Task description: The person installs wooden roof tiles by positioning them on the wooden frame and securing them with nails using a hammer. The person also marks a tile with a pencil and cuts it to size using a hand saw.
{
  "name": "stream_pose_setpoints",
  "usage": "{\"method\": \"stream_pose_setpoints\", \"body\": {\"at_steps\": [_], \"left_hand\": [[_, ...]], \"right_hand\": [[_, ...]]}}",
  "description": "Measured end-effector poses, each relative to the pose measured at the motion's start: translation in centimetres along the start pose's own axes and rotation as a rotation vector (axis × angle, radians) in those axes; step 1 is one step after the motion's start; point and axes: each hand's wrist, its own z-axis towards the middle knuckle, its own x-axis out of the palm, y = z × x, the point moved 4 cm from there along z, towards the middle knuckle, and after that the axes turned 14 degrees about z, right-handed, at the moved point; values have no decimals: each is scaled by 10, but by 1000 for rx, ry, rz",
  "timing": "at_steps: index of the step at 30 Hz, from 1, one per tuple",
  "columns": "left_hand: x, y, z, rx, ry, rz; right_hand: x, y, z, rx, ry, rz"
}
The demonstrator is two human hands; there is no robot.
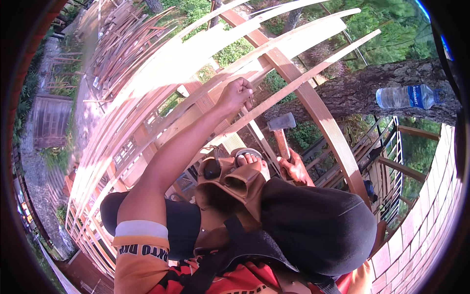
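So the hammer (281,133) has a chunky grey head, a bit worn looking, on a reddish-brown handle. It's in the right hand (295,169), gripped near the bottom, with the head pointing away from the person and the handle tilted slightly. The wooden slat (333,62) is long, skinny, pale bare wood, running diagonally from upper right to lower left, right by the left hand (237,97). Can't tell if they're touching tbh.

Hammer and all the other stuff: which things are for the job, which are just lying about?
Seems part of the job:
hammer, in the right hand
wooden strip, near left hand
brown pouch

Seems just lying about:
plastic bottle
distant plank pile
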Motion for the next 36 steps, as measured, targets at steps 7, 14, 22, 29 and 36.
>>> {"method": "stream_pose_setpoints", "body": {"at_steps": [7, 14, 22, 29, 36], "left_hand": [[-66, 33, -22, 91, -97, 448], [-216, -42, -163, -156, -79, 636], [-247, 40, -391, -311, -697, 98], [-200, 173, -421, -328, -919, -145], [-180, 229, -414, -366, -1101, 497]], "right_hand": [[1, 11, -4, 32, -2, -146], [42, 35, 49, -35, 255, -490], [154, 80, 88, -99, 691, -940], [223, 100, 81, -137, 855, -1123], [299, 98, 63, -235, 867, -1275]]}}
